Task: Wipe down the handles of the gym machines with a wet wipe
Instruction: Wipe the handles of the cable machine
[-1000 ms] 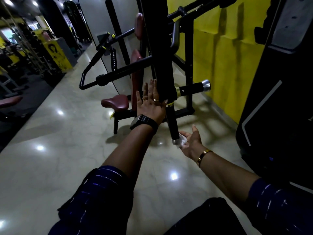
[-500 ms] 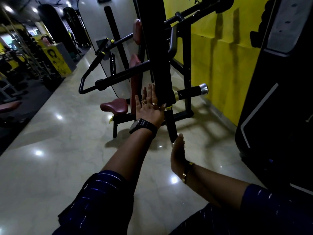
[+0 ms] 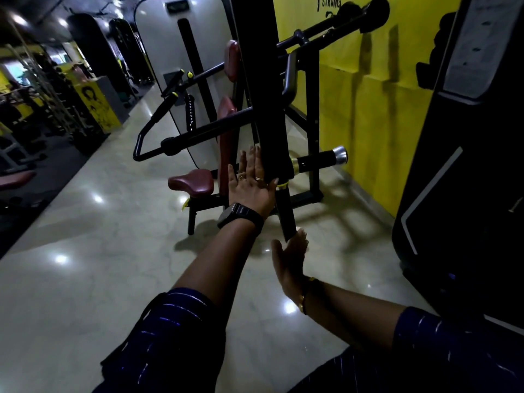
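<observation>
A black handle (image 3: 286, 214) hangs down from the thick black arm (image 3: 263, 109) of a gym machine, with a yellow ring at its top. My left hand (image 3: 249, 188) lies flat against the arm just above that ring, fingers straight, thumb on the arm's near side. My right hand (image 3: 289, 259) is below it, fingers straight, with the fingertips at the handle's lower end. The palm faces away from me, and no wipe shows in this view. A second short handle (image 3: 320, 160) with a chrome cap sticks out to the right.
The machine's maroon seat (image 3: 191, 182) and a long black lever (image 3: 175, 143) stand behind my left hand. A yellow wall (image 3: 368, 109) runs along the right. A tall black machine housing (image 3: 467, 194) is close on my right. Polished floor (image 3: 99, 265) stretches left toward more machines.
My right hand held a white wipe palm-up at the handle's end, then turned its palm toward the handle, hiding the wipe. My left hand stays flat on the arm.
</observation>
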